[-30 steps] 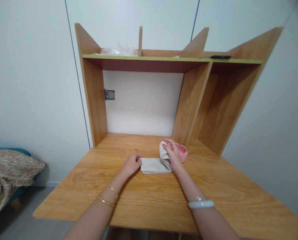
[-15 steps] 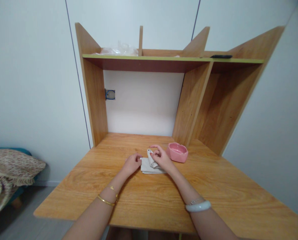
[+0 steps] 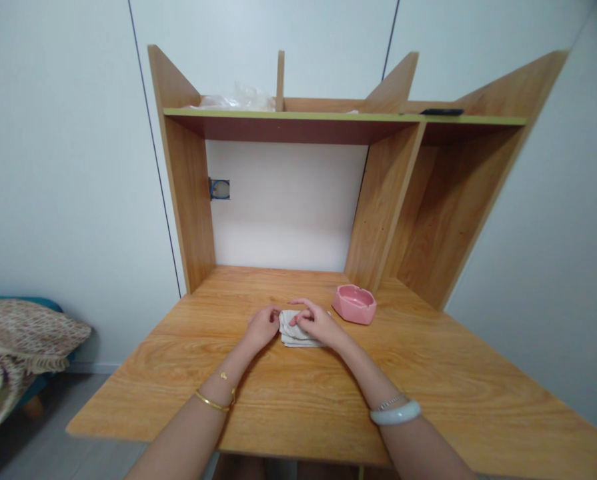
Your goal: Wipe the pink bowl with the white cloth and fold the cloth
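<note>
A light grey folded cloth (image 3: pixel 303 337) lies on the wooden desk in front of me, in several layers. My left hand (image 3: pixel 265 325) rests at its left edge, with curled fingers closed on the cloth's edge. Over the top of the cloth, my right hand (image 3: pixel 319 325) reaches in from the right. Its thumb and bent fingers press on the upper fold, while the index finger stretches out to the left. Part of the cloth's right side is hidden under this hand. A pink angular ashtray (image 3: pixel 355 307) stands just beyond my right hand.
The wooden desk (image 3: pixel 298 407) carries a shelf unit (image 3: pixel 288 125) at its back. A clear plastic bag (image 3: pixel 238 99) and a flat black object (image 3: pixel 442 112) lie on the upper shelf. An open wall socket box (image 3: pixel 221 189) shows at the back left. A patterned blanket (image 3: pixel 28 330) is at far left.
The raised fold of cloth with dark spots, held up by my right hand, now lies down to the left on the rest. My right hand has moved slightly left and lower.
</note>
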Demonstrator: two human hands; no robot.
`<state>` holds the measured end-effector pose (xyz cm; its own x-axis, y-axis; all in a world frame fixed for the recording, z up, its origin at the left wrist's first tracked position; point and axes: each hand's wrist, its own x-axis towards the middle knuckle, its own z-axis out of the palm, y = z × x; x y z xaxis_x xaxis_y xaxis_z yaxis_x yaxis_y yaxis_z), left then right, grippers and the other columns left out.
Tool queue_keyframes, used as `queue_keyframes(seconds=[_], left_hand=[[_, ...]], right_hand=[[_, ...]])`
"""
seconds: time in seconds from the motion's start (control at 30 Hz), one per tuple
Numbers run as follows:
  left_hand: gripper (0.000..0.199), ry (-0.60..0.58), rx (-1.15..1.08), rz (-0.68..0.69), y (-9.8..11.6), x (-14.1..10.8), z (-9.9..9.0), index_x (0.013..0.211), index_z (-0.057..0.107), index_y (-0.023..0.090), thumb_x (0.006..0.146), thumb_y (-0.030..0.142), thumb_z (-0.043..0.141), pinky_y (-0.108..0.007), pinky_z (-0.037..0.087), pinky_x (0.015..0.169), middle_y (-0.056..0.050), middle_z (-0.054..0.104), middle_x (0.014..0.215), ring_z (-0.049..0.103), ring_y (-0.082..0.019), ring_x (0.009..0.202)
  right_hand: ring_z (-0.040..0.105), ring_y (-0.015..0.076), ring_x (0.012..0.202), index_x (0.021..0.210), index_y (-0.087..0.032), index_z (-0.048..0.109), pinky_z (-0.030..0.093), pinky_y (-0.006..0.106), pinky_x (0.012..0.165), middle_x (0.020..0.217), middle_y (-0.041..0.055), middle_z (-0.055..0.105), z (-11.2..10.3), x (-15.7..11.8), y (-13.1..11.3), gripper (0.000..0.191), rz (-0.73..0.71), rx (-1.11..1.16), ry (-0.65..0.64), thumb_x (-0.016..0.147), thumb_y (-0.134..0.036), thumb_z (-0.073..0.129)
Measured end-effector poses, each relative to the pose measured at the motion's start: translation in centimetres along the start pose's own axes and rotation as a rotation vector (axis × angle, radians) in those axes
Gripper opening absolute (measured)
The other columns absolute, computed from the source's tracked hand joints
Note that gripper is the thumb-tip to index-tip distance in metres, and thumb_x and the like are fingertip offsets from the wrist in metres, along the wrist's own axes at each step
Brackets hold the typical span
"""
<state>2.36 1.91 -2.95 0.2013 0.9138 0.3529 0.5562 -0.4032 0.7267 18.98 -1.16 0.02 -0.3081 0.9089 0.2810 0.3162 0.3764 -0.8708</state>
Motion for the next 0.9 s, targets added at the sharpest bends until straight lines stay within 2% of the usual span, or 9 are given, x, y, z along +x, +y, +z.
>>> queue_keyframes(seconds=[0.2, 0.4, 0.5, 0.57, 0.63, 0.7, 0.8, 0.9], left_hand=[[0.025, 0.111, -0.011, 0.002, 0.4, 0.3, -0.6, 0.091, 0.061, 0.014, 0.074, 0.012, 0.043, -0.023, 0.04, 0.066, -0.004, 0.06, 0.08, 0.052, -0.012, 0.069], [0.016, 0.09, -0.033, 0.104, 1.0, 0.0, -0.5, 0.083, 0.062, 0.015, 0.072, 0.017, 0.049, -0.022, 0.038, 0.062, 0.001, 0.054, 0.066, 0.048, -0.011, 0.063], [0.014, 0.036, 0.014, 0.087, 1.0, -0.1, -0.4, 0.079, 0.062, 0.015, 0.07, 0.014, 0.052, -0.021, 0.036, 0.059, 0.003, 0.05, 0.061, 0.046, -0.01, 0.059], [0.014, 0.015, 0.025, 0.075, 1.0, -0.1, -0.4, 0.078, 0.062, 0.016, 0.069, 0.012, 0.052, -0.021, 0.035, 0.058, 0.004, 0.048, 0.058, 0.045, -0.01, 0.058], [0.014, 0.01, 0.022, 0.072, 0.9, -0.1, -0.5, 0.078, 0.062, 0.016, 0.068, 0.011, 0.052, -0.02, 0.035, 0.058, 0.004, 0.047, 0.058, 0.045, -0.009, 0.058], [0.014, 0.004, 0.02, 0.07, 0.9, -0.1, -0.5, 0.078, 0.062, 0.016, 0.068, 0.012, 0.053, -0.02, 0.035, 0.057, 0.005, 0.047, 0.057, 0.045, -0.009, 0.057], [0.015, -0.001, 0.016, 0.065, 0.9, -0.1, -0.6, 0.079, 0.062, 0.016, 0.068, 0.012, 0.053, -0.019, 0.035, 0.057, 0.005, 0.047, 0.057, 0.045, -0.009, 0.057], [0.015, -0.006, 0.009, 0.063, 0.8, -0.1, -0.6, 0.079, 0.062, 0.016, 0.068, 0.012, 0.053, -0.02, 0.035, 0.057, 0.005, 0.047, 0.058, 0.045, -0.009, 0.057]], right_hand=[[0.033, 0.0046, 0.039, 0.109, -0.017, 0.046, 0.025, 0.016, 0.039, 0.065, -0.0026, 0.063, -0.1, -0.2, -0.1, 0.045, 0.026, 0.019, -0.049, 0.064, -0.015, 0.043], [0.039, 0.0068, 0.042, 0.112, -0.018, 0.045, 0.03, 0.017, 0.042, 0.066, -0.0022, 0.063, -0.1, -0.1, -0.2, 0.043, 0.014, -0.053, -0.029, 0.07, -0.016, 0.039], [0.047, 0.0095, 0.05, 0.109, -0.018, 0.049, 0.033, 0.019, 0.048, 0.066, -0.001, 0.062, -1.3, 0.0, -0.3, 0.039, 0.028, -0.292, 0.156, 0.071, -0.015, 0.039], [0.052, 0.0125, 0.057, 0.103, -0.018, 0.054, 0.034, 0.022, 0.053, 0.064, 0.0007, 0.06, -2.7, -0.1, -0.2, 0.033, 0.11, -0.54, 0.361, 0.072, -0.016, 0.042], [0.055, 0.0152, 0.062, 0.099, -0.018, 0.056, 0.035, 0.024, 0.057, 0.066, 0.0027, 0.061, -4.0, -0.2, 0.0, 0.028, 0.216, -0.699, 0.469, 0.073, -0.018, 0.043], [0.058, 0.017, 0.069, 0.096, -0.017, 0.057, 0.036, 0.025, 0.061, 0.071, 0.0047, 0.063, -5.0, -0.3, 0.3, 0.026, 0.276, -0.707, 0.474, 0.074, -0.018, 0.043], [0.058, 0.0172, 0.076, 0.089, -0.015, 0.058, 0.038, 0.025, 0.067, 0.079, 0.0073, 0.064, -5.7, -0.4, 0.9, 0.02, 0.291, -0.592, 0.402, 0.075, -0.016, 0.044], [0.058, 0.0155, 0.072, 0.079, -0.016, 0.058, 0.04, 0.024, 0.063, 0.077, 0.0061, 0.064, -5.7, -0.6, 1.4, 0.011, 0.272, -0.515, 0.33, 0.074, -0.023, 0.051]])
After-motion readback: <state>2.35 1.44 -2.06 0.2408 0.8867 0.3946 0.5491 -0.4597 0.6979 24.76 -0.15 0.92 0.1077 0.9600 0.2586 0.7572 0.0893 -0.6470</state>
